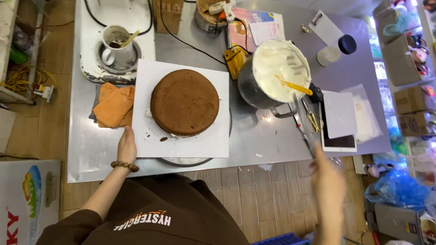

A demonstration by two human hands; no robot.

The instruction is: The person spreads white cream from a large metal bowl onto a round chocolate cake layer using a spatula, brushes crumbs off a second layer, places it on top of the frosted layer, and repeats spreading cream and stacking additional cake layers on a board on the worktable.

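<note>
Two hands apart | left hand flat on white board beside brown cake | right hand blurred, grip unclear

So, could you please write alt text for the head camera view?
A round brown cake sits on white paper on a steel table; the left hand rests on the paper's edge, the blurred right hand is raised beside a bowl of cream.

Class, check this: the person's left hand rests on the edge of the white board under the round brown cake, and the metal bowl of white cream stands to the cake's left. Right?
Not quite. The head view shows the metal bowl to the right of the round brown cake, not its left. The left hand does rest on the white board.
</note>
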